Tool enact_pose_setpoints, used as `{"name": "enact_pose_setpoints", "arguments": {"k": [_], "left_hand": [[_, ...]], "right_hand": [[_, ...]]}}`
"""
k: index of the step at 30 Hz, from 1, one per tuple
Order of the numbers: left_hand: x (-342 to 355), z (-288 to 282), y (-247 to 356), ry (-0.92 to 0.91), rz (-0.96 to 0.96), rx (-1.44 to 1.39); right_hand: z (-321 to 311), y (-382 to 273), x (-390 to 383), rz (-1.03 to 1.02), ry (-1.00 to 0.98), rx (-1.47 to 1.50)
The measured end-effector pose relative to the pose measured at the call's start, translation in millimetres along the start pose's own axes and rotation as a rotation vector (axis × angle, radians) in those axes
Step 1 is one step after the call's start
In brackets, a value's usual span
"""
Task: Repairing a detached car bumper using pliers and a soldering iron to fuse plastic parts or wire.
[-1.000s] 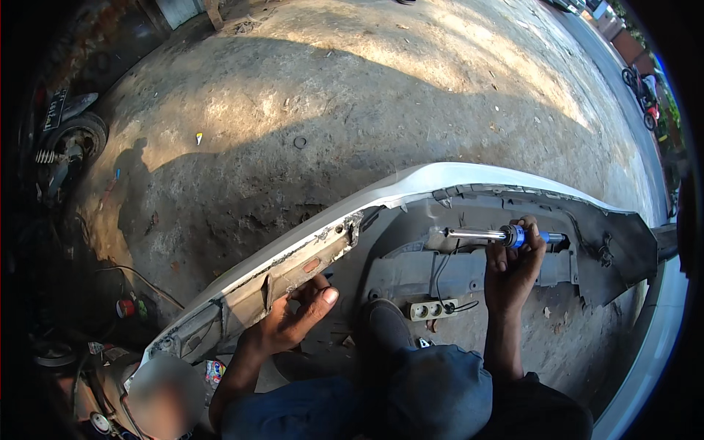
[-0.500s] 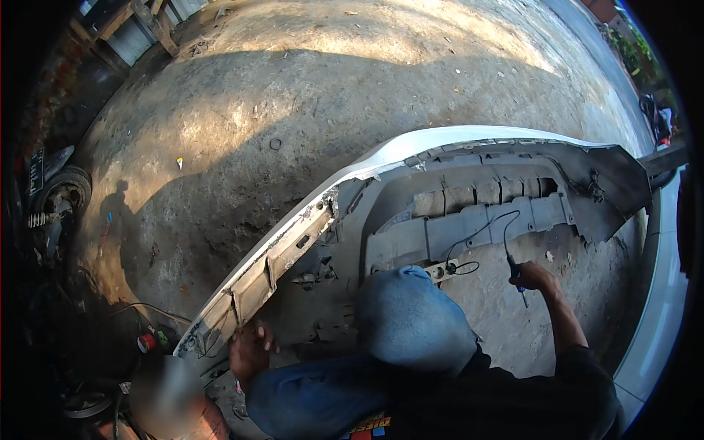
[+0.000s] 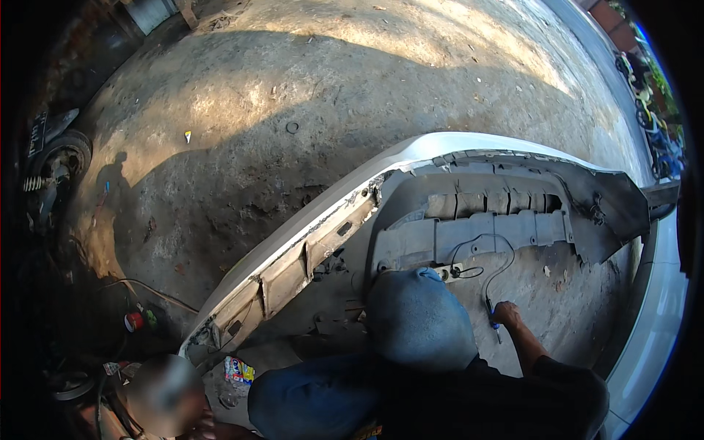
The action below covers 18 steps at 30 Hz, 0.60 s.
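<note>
My right hand (image 3: 508, 314) is closed round a soldering iron (image 3: 495, 323) with a blue handle, its metal tip pointing down above the ground. A black cord loops from the iron's back end to a pale socket block (image 3: 444, 273). Just beyond lies a large white car bumper (image 3: 444, 141), its inner side facing me. Cracked, dusty grey plastic panels (image 3: 469, 233) show inside it. No hand that I can make out as my left is in view. Blue denim (image 3: 315, 392) and a pale blue rounded cloth shape (image 3: 419, 319) cover the lower middle.
Another person (image 3: 165, 396) is close by at the lower left. Between that person and the denim lies a colourful packet (image 3: 238, 372). A motorbike wheel (image 3: 66, 158) stands at far left. At right are a dark beam (image 3: 662, 196) and a long pale curved panel (image 3: 660, 286).
My right hand has brought the soldering iron left and lower in the picture. A hand beside the bumper's near edge has gone from there, and the packet shows. The view has shifted slightly.
</note>
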<state>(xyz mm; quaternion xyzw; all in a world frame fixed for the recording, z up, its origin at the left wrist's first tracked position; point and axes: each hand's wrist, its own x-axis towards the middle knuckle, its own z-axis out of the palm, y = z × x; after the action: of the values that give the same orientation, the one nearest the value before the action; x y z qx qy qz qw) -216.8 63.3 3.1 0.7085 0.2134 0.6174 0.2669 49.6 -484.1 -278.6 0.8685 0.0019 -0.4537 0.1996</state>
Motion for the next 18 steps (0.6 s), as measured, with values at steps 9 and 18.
{"name": "enact_pose_setpoints", "arguments": {"k": [9, 18], "left_hand": [[79.3, 48.3, 20.2, -0.474, 0.282, 0.688], [83.2, 126.3, 31.2, -0.884, 0.204, 0.573]], "right_hand": [[-308.4, -200.8, -232.1, -0.989, 0.105, 1.207], [-315.9, -255.7, -235.5, -1.177, -0.441, 1.529]]}}
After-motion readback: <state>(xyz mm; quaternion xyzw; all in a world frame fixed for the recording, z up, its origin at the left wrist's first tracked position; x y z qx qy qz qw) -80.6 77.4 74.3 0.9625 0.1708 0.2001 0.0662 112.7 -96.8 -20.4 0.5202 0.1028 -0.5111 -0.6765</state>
